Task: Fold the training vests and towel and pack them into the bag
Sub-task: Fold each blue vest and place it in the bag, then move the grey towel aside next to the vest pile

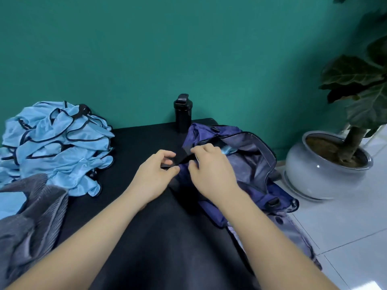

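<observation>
The job looks like it has only just begun. The left grip (156,172) and the right grip (209,172) are in the middle of the frame. Their fingers are curled, and both pinch the edge of the purple bag (257,164) on the black desk (146,143). A bit of light blue shows inside the bag, maybe one vest. The big pile of blue vests (56,143) at the left is not folded. The grey towel (31,216) at the lower left is crumpled too. Both need folding and packing.
</observation>
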Available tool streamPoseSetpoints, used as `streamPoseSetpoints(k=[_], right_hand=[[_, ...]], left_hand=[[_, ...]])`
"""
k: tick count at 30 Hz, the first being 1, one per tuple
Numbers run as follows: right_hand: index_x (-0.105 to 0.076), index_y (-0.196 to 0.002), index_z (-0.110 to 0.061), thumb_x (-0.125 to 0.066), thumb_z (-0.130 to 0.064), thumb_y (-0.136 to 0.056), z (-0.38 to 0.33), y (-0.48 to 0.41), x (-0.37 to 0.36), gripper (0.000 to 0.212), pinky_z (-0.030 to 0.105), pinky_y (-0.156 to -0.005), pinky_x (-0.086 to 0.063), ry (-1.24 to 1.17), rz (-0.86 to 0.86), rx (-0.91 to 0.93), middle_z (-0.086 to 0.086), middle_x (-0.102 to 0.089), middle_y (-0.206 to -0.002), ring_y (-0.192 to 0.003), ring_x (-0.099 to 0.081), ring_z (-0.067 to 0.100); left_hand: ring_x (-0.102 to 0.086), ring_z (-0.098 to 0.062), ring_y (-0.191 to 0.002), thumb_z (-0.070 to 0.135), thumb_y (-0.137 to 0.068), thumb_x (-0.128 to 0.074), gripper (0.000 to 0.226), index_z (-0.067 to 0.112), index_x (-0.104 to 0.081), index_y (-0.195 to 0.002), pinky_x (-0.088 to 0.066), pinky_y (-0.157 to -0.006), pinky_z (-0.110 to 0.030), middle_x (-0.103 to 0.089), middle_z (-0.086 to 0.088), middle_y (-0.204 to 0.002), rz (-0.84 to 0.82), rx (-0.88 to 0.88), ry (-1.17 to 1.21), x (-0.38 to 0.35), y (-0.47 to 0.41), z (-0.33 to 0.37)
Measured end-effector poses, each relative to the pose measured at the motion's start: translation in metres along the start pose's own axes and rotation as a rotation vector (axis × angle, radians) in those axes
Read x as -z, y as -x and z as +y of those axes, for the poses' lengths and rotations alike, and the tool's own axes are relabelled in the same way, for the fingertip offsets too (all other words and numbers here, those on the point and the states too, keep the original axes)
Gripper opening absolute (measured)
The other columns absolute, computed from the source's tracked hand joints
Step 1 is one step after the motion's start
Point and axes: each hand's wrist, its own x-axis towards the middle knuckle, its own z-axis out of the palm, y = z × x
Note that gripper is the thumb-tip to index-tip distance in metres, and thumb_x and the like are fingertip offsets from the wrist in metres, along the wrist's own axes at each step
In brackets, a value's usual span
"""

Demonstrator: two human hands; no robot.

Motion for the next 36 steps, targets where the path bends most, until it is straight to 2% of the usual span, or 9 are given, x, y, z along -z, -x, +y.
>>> streamPoseSetpoints(k=[7, 11, 15, 17, 23, 28, 31, 34, 36], right_hand=[[-0.061, -0.138, -0.023, -0.057, -0.034, -0.103, -0.077, 0.037, -0.058, 0.037, 0.045, -0.105, -0.046, -0.271, -0.117, -0.087, 0.002, -0.061, -0.132, -0.124, -0.052, 0.026], [-0.062, -0.138, -0.028, -0.056, -0.036, -0.104, -0.093, 0.054, -0.082, 0.036, 0.041, -0.102, -0.049, -0.353, -0.241, -0.134, -0.004, -0.062, -0.128, -0.123, -0.056, 0.02], [-0.063, -0.135, -0.03, -0.056, -0.037, -0.103, -0.109, 0.065, -0.106, 0.034, 0.04, -0.1, -0.05, -0.371, -0.323, -0.124, -0.007, -0.062, -0.124, -0.121, -0.057, 0.016], [-0.062, -0.137, -0.03, -0.056, -0.037, -0.104, -0.118, 0.07, -0.113, 0.035, 0.038, -0.099, -0.05, -0.354, -0.366, -0.102, -0.007, -0.062, -0.125, -0.122, -0.056, 0.016], [-0.057, -0.143, -0.03, -0.054, -0.038, -0.105, -0.118, 0.085, -0.125, 0.039, 0.035, -0.099, -0.047, -0.28, -0.441, -0.077, -0.007, -0.058, -0.134, -0.13, -0.049, 0.017], [-0.055, -0.143, -0.032, -0.054, -0.04, -0.105, -0.115, 0.092, -0.133, 0.039, 0.036, -0.103, -0.046, -0.169, -0.45, -0.002, -0.01, -0.053, -0.14, -0.13, -0.047, 0.017], [-0.056, -0.142, -0.031, -0.055, -0.041, -0.104, -0.116, 0.088, -0.137, 0.039, 0.035, -0.104, -0.045, -0.113, -0.429, 0.051, -0.008, -0.054, -0.136, -0.125, -0.047, 0.018], [-0.057, -0.142, -0.03, -0.054, -0.04, -0.104, -0.118, 0.083, -0.141, 0.039, 0.036, -0.105, -0.044, -0.087, -0.414, 0.071, -0.008, -0.054, -0.131, -0.122, -0.046, 0.019], [-0.056, -0.142, -0.031, -0.054, -0.04, -0.104, -0.122, 0.081, -0.142, 0.039, 0.036, -0.105, -0.045, -0.113, -0.412, 0.063, -0.008, -0.055, -0.131, -0.122, -0.047, 0.019]], left_hand=[[-0.069, -0.002, -0.093, 0.034, -0.094, -0.072, 0.017, 0.045, -0.072, -0.107, -0.052, -0.082, -0.028, -0.074, 0.022, -0.1, 0.088, 0.151, 0.101, 0.058, 0.065, -0.055], [-0.07, -0.007, -0.094, 0.034, -0.089, -0.07, 0.02, 0.044, -0.074, -0.106, -0.056, -0.084, -0.035, -0.075, 0.015, -0.097, 0.198, 0.222, 0.133, 0.083, 0.093, -0.08], [-0.063, 0.0, -0.071, 0.029, -0.09, -0.068, 0.016, 0.039, -0.073, -0.102, -0.047, -0.068, -0.025, -0.071, 0.013, -0.082, 0.3, 0.258, 0.025, 0.105, 0.111, -0.096], [-0.063, -0.002, -0.068, 0.027, -0.091, -0.071, 0.016, 0.038, -0.072, -0.103, -0.049, -0.068, -0.025, -0.07, 0.013, -0.08, 0.279, 0.245, -0.056, 0.119, 0.114, -0.1], [-0.065, -0.012, -0.092, 0.023, -0.084, -0.085, 0.04, 0.029, -0.07, -0.121, -0.048, -0.086, -0.027, -0.067, 0.006, -0.108, 0.295, 0.228, -0.332, 0.174, 0.112, -0.134], [-0.048, -0.035, -0.132, 0.04, -0.079, -0.091, 0.064, 0.039, -0.061, -0.135, -0.041, -0.111, -0.055, -0.052, -0.003, -0.136, 0.267, 0.433, -0.653, 0.222, 0.109, -0.154], [-0.037, -0.038, -0.141, 0.054, -0.071, -0.093, 0.083, 0.042, -0.052, -0.143, -0.033, -0.113, -0.059, -0.043, -0.005, -0.147, 0.139, 0.61, -0.787, 0.235, 0.11, -0.158], [-0.044, -0.035, -0.138, 0.061, -0.057, -0.097, 0.099, 0.046, -0.051, -0.143, -0.043, -0.112, -0.057, -0.042, -0.002, -0.14, -0.04, 0.624, -0.763, 0.229, 0.109, -0.158], [-0.05, -0.035, -0.136, 0.053, -0.056, -0.101, 0.114, 0.045, -0.042, -0.152, -0.048, -0.11, -0.054, -0.039, -0.003, -0.145, -0.147, 0.623, -0.752, 0.221, 0.107, -0.157]])
